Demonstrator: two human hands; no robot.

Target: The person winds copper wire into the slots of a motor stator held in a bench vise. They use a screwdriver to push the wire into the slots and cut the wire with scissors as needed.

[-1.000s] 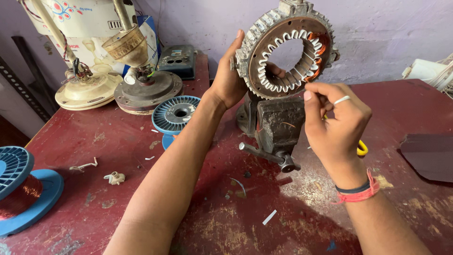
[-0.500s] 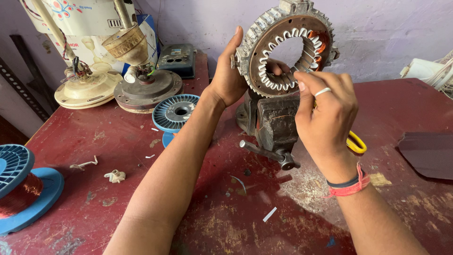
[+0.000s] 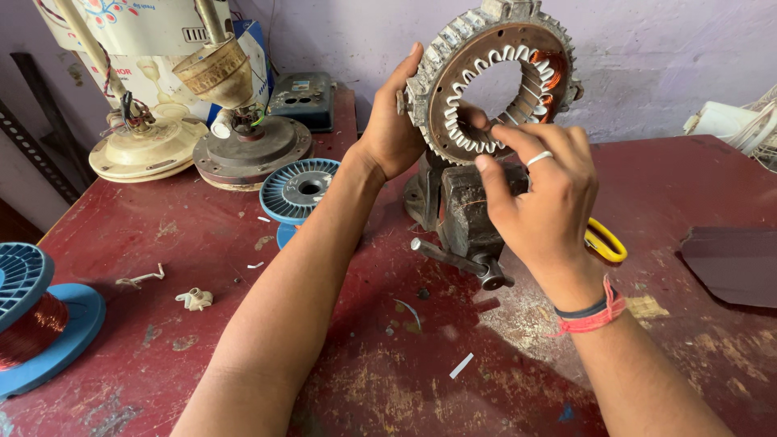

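My right hand (image 3: 544, 194) has come up from beside the vise (image 3: 463, 212) and now pinches at the white slot liners inside the stator ring (image 3: 495, 81), which my left hand (image 3: 394, 129) grips upright above the red counter (image 3: 162, 243).

On the worn red desk (image 3: 202, 243), far left, a blue spool (image 3: 36, 311) of copper wire lies at the edge. A second blue spool (image 3: 298, 190) lies near the middle. Behind it stand a brown fan motor (image 3: 243, 137) and, beside that, a cream fan base (image 3: 142, 150). A dark grey box (image 3: 303, 99) sits against the wall. Small white scraps (image 3: 194, 299) lie on the left. Yellow-handled scissors (image 3: 607, 241) peek out at right, near a dark sheet (image 3: 732, 263).
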